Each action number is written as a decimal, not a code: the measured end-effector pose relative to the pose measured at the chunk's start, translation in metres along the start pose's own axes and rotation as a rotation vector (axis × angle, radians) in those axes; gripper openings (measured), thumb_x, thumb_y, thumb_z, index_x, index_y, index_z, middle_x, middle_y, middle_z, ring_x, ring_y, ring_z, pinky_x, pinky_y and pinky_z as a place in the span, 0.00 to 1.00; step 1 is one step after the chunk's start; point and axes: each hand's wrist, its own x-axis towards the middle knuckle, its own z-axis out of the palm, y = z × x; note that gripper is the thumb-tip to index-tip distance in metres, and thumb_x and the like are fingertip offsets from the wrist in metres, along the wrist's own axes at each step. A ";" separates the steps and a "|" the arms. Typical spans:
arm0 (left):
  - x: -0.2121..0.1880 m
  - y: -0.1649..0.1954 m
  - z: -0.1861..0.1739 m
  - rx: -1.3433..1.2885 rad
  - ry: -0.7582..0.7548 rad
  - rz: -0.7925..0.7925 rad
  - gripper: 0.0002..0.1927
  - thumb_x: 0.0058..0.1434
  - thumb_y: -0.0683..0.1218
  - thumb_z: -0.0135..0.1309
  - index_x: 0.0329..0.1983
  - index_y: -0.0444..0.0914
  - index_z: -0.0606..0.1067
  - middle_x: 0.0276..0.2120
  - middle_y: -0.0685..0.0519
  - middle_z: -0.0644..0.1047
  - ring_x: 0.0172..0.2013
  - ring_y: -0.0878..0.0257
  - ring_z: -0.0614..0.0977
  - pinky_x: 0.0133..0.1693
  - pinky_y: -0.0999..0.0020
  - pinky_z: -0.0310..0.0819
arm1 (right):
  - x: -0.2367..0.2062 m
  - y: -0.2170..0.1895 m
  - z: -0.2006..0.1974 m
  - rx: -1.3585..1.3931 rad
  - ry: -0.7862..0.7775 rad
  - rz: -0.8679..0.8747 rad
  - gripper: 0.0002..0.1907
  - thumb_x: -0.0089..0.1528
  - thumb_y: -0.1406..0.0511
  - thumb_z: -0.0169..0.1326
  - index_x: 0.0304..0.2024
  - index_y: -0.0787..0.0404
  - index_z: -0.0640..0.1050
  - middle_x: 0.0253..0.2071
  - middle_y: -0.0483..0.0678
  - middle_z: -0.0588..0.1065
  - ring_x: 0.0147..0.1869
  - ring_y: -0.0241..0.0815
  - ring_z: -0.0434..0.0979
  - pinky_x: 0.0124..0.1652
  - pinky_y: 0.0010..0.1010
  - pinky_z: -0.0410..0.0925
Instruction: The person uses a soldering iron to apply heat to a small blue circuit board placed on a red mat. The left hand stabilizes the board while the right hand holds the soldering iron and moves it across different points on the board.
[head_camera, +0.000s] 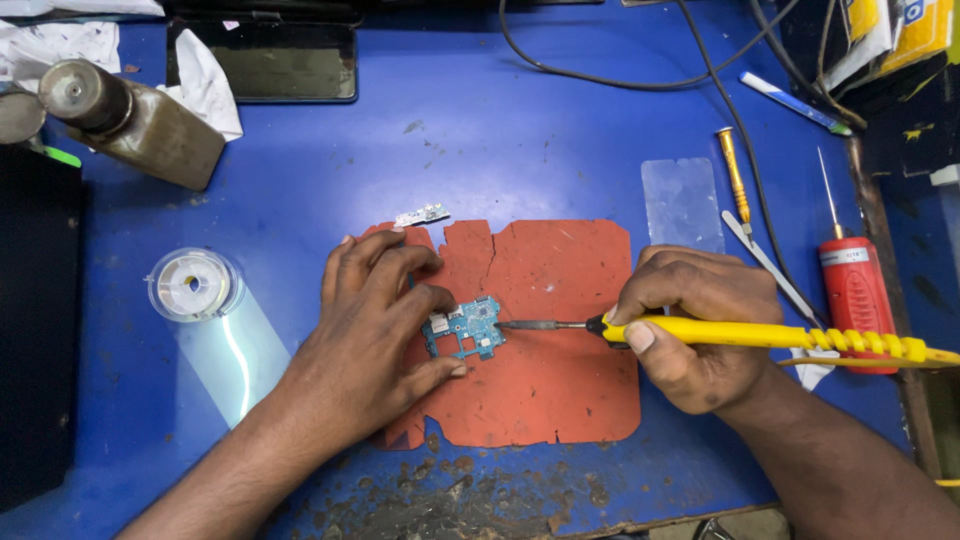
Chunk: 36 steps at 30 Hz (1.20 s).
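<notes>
A small blue-green circuit board lies on a worn red mat in the middle of the blue bench. My left hand presses on the board's left side, fingers and thumb pinning its edges. My right hand grips a yellow soldering iron, whose dark metal tip touches the board's right edge.
A tiny board piece lies just above the mat. A clear solder-wire spool and a brown bottle stand at left, with a dark phone at the back. A clear screen protector, gold screwdriver, tweezers and red tool lie at right.
</notes>
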 end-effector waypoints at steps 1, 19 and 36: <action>0.000 0.000 0.000 -0.002 0.000 -0.002 0.28 0.45 0.58 0.71 0.44 0.39 0.78 0.58 0.43 0.67 0.67 0.41 0.57 0.66 0.37 0.46 | 0.000 0.000 0.000 -0.002 0.000 -0.001 0.09 0.65 0.64 0.53 0.33 0.64 0.75 0.26 0.47 0.75 0.25 0.34 0.70 0.25 0.24 0.63; 0.000 0.000 0.000 0.005 0.009 0.008 0.29 0.43 0.57 0.71 0.45 0.38 0.78 0.58 0.44 0.68 0.67 0.41 0.58 0.66 0.38 0.46 | 0.000 0.000 0.000 0.001 -0.003 0.005 0.09 0.64 0.64 0.53 0.33 0.64 0.76 0.26 0.47 0.75 0.25 0.34 0.69 0.25 0.24 0.62; 0.000 0.000 0.001 -0.001 0.005 -0.002 0.28 0.43 0.57 0.71 0.44 0.39 0.79 0.58 0.44 0.68 0.67 0.41 0.58 0.66 0.38 0.48 | -0.001 0.001 -0.001 0.015 -0.004 0.011 0.08 0.63 0.65 0.53 0.32 0.64 0.76 0.25 0.47 0.75 0.24 0.34 0.69 0.25 0.24 0.62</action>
